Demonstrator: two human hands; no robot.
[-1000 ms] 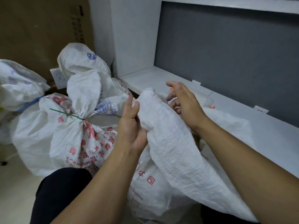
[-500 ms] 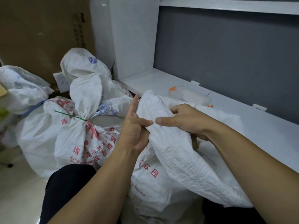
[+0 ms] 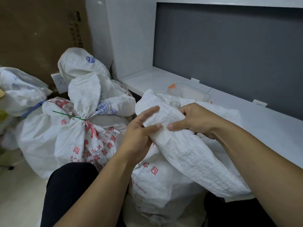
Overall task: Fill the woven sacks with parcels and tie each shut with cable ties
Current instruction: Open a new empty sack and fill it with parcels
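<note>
Here, sack neck (image 3: 165, 115) gripped in right hand (image 3: 195, 120), left hand (image 3: 139, 135) touching beside

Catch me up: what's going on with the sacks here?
A person is bunching the neck of a white sack in front of them. Their right hand grips the gathered neck, and the left hand rests straight fingers against it. No tie is visible on this sack. To the left, another sack is already closed with a green tie.
</note>
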